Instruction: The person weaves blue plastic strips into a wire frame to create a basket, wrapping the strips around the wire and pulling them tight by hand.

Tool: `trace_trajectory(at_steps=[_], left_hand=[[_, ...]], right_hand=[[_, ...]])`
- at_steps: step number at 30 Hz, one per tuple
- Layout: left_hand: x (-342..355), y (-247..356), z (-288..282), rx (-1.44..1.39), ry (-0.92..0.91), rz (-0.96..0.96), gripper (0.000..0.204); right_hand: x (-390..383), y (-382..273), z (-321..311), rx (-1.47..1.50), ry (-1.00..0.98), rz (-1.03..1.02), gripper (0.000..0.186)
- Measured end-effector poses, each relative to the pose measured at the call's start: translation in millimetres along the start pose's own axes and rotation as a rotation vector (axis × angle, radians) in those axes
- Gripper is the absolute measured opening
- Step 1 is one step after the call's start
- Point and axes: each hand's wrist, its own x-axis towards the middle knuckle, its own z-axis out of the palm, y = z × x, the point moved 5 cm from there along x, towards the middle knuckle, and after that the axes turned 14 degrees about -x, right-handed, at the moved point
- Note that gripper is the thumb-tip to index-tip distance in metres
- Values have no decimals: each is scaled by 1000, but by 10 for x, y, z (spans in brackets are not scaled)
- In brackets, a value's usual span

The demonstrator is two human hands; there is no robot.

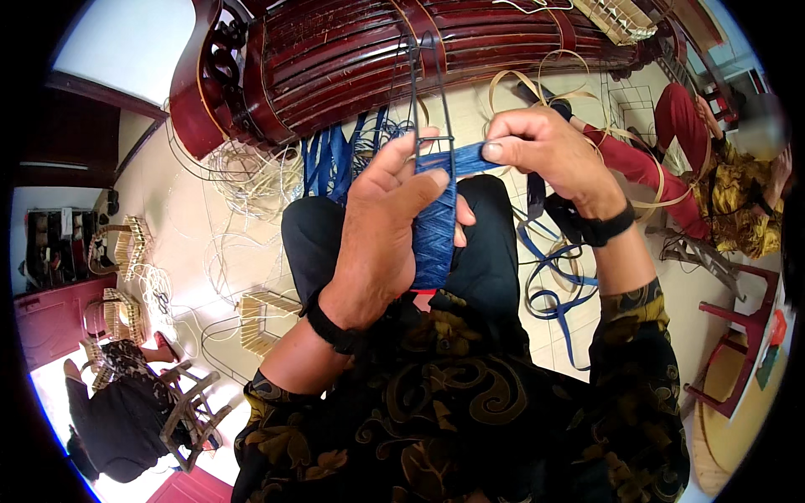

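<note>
My left hand (373, 230) is wrapped around a narrow black wire frame (438, 139), held upright above my lap. Its lower part is covered with tightly wound blue strip (433, 247), and the thumb presses on the upper edge of that winding. Bare wires rise above it toward the bench. To the right, my right hand (558, 155) pinches a flat blue strip (470, 159) between thumb and forefinger. This strip runs from the frame to my fingertips, stretched nearly level. Where it goes beyond the fingers is hidden.
A dark red wooden bench (335, 54) spans the far side. Blue strips (327, 168) and tangled pale strands (239, 180) lie before it. Blue loops (549, 306) lie right of my knee, a slatted basket (258, 318) left. People sit at right (734, 205) and lower left (130, 419).
</note>
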Motion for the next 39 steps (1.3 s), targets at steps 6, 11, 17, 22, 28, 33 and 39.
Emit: trace_trajectory(at_steps=[6,11,17,22,28,33,39], left_hand=[[65,-101,-118,-89,-21,-128,33],[30,-63,-154,-94,-2,-134,27],[-29,-51,-136,22,85,-48,17],[-23,-13,-95,-48,64,-30,17],[18,-49,-112,-130,50,-110,20],[31,-51,-148,-99,60,-68,19],[15,-36,-89,-57,57,-12,17]], right_hand=[[-86,176,71,155,112,72,24],[-20,150,106,173,62,74,24],[48,65,198,237,-120,63,19],[159,-16,317,424,-209,20,19],[188,175,309,526,-186,71,18],[209,111,311,471,-168,65,17],[208,82,394,644,-295,3,15]])
